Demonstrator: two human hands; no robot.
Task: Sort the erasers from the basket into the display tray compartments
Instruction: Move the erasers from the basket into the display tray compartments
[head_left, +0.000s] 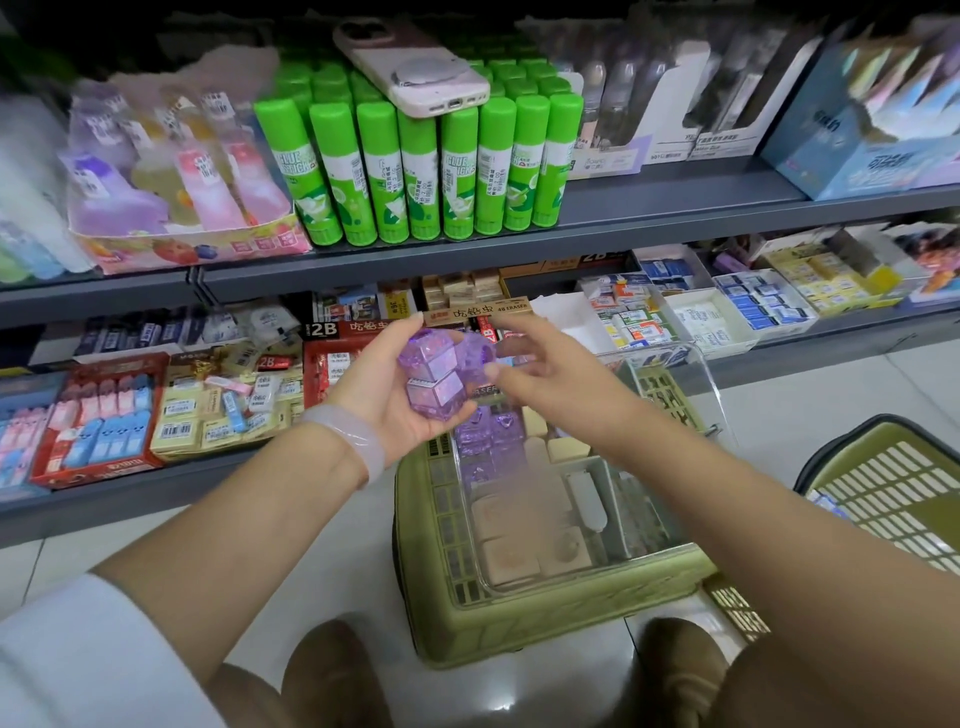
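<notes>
My left hand (387, 387) cups a small stack of clear purple erasers (434, 371) above the shelf edge. My right hand (550, 371) pinches another purple eraser (480, 349) right beside that stack. Below the hands a clear plastic display tray (524, 590) rests on a green basket (519, 634). More purple erasers (480, 434) lie in the tray's far left part, and beige erasers (511, 553) fill its near part. A white capsule-shaped eraser (587, 499) lies in a middle compartment.
Boxes of packaged erasers (223, 410) fill the lower shelf to the left and right. Green glue sticks (415, 171) stand on the upper shelf with a pink phone (410, 65) on top. A second green basket (893, 493) stands at the right on the tiled floor.
</notes>
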